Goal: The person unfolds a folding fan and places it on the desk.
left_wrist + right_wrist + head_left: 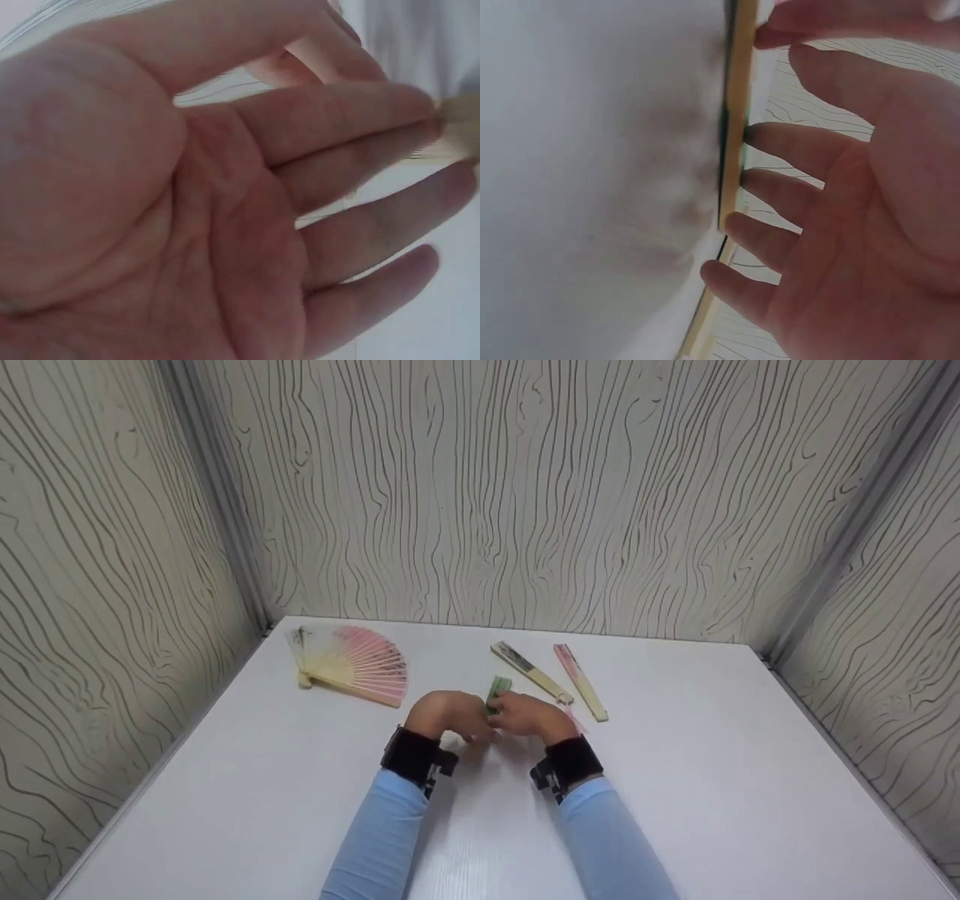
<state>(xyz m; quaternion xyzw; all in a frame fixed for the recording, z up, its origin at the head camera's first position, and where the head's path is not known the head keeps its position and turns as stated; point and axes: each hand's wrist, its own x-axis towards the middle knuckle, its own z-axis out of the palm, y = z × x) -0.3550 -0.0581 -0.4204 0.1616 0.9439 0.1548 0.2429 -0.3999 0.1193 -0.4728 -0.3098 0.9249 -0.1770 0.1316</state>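
A folded green hand fan (pixel 498 687) lies between my two hands at the middle of the white table. My left hand (pixel 457 714) is bent over its near end, fingers nearly straight, with the tips at the fan's pale wooden part (pixel 459 129) in the left wrist view. From the right, my right hand (pixel 525 712) reaches the same fan. In the right wrist view its extended fingertips (pixel 759 135) touch the long edge of the wooden guard (pixel 739 112), and the thumb stands apart from them. Much of the fan is hidden behind the hands.
A spread pink and cream fan (pixel 367 660) lies at the back left of the table (pixel 712 750). Behind my right hand are a folded dark-patterned fan (pixel 529 669) with a pink tassel (pixel 576 718) and a folded pink fan (pixel 581 681). Wood-grain panels (pixel 480 495) enclose the back and sides.
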